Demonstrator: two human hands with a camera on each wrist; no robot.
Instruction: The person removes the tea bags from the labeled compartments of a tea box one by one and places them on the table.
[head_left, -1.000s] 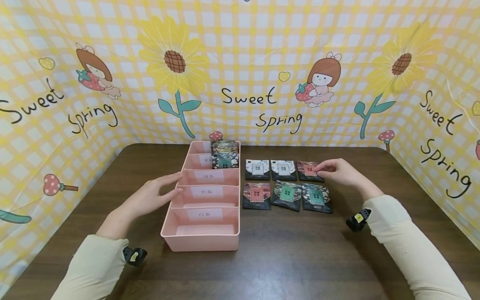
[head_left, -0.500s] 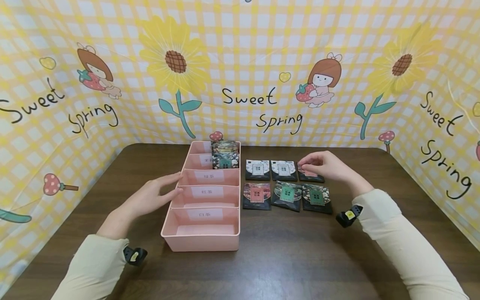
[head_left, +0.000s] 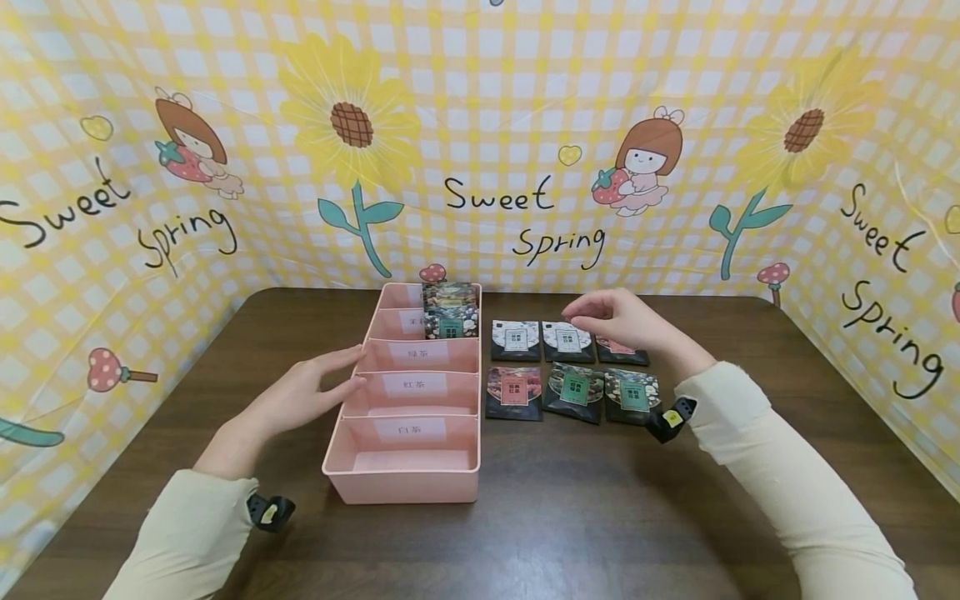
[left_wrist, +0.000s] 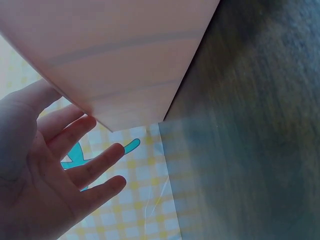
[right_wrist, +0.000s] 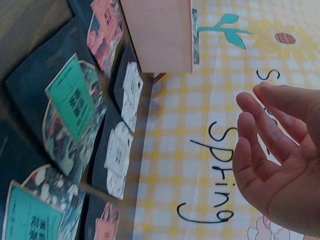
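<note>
My left hand [head_left: 303, 387] touches the left rim of a pink divided box [head_left: 401, 487], its fingers spread loosely in the left wrist view. My right hand [head_left: 626, 321] hovers above the back row of tea sachets, with bent fingers and nothing held. That row has a white-fronted sachet [head_left: 515, 340], another white-fronted sachet [head_left: 567, 342] and a red-labelled sachet [head_left: 622, 350], partly covered by the hand. In front lie a red-labelled sachet [head_left: 513, 393], a green-labelled sachet [head_left: 574, 392] and another green-labelled sachet [head_left: 630, 392].
Sachets [head_left: 450, 323] stand in the box's two back compartments. White paper labels [head_left: 408, 430] mark the compartments. The brown table [head_left: 570, 517] meets a yellow checked cloth [head_left: 495, 100] at the back and sides.
My right hand has moved left and slightly up, from the back red-labelled sachet to above the middle white-fronted one. The sachets lie as before, and my left hand stays on the box.
</note>
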